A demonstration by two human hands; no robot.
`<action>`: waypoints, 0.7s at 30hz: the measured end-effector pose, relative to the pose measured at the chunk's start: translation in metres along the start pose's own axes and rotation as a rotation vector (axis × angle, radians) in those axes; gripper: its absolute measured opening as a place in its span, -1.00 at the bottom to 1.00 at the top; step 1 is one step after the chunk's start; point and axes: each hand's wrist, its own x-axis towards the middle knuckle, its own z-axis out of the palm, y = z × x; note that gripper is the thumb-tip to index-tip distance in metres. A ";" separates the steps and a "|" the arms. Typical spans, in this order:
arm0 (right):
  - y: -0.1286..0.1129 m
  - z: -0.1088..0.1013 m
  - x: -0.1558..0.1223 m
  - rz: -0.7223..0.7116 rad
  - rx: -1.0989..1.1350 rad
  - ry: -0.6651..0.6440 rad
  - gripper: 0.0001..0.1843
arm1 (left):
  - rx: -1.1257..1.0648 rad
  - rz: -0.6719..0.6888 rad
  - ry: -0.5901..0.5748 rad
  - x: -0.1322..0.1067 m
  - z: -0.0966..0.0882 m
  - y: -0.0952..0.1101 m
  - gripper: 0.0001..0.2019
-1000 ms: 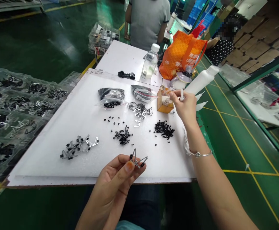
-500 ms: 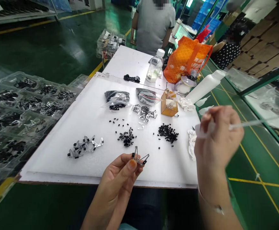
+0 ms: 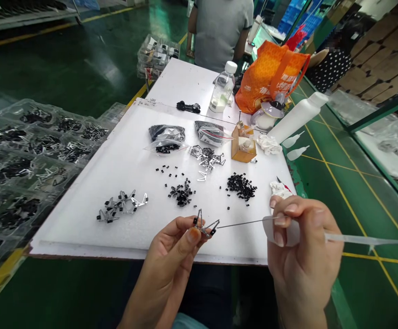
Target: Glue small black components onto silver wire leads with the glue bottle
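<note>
My left hand [image 3: 180, 246] pinches a small bent metal bracket [image 3: 206, 227] between thumb and fingers. Black blocks sit on the bracket's ends. My right hand [image 3: 305, 246] is closed around a translucent plastic dropper [image 3: 270, 232], whose long spout points right. From the same fingers a thin metal needle [image 3: 242, 223] reaches left, its tip close to the bracket; contact I cannot tell. Beyond my hands lie two piles of tiny black blocks, one in the middle [image 3: 181, 194] and one on the right [image 3: 241, 186]. Brackets with black blocks [image 3: 121, 204] lie at left, plain brackets [image 3: 207, 159] farther back.
On the white table [image 3: 92, 233] stand two zip bags [image 3: 167, 135], a wooden box [image 3: 243, 148], a plastic bottle [image 3: 222, 89], a white bottle [image 3: 298, 118] and an orange bag [image 3: 270, 77]. Compartment trays [image 3: 44, 169] stand left. A person [image 3: 221, 34] sits beyond the table.
My right hand has come lower, bringing the needle's tip near the bracket. The dropper turned with it. My left hand shifted slightly right, still holding the bracket.
</note>
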 end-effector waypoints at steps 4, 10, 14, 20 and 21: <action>-0.004 0.001 -0.001 -0.001 0.033 0.015 -0.72 | 0.006 0.009 -0.006 0.001 -0.002 0.000 -0.91; 0.022 -0.006 0.049 -0.350 -0.278 0.268 -0.75 | -0.011 0.006 0.037 -0.001 0.001 0.002 -0.87; 0.055 -0.013 0.112 -0.425 -0.605 0.242 -0.69 | -0.011 -0.007 0.108 -0.003 0.004 0.003 -0.82; 0.079 -0.007 0.162 -0.394 -0.811 -0.019 -0.67 | 0.019 0.061 0.133 -0.002 -0.002 0.004 -0.76; 0.081 -0.005 0.162 -0.370 -0.816 -0.072 -0.73 | 0.025 0.070 0.140 -0.002 -0.002 0.004 -0.75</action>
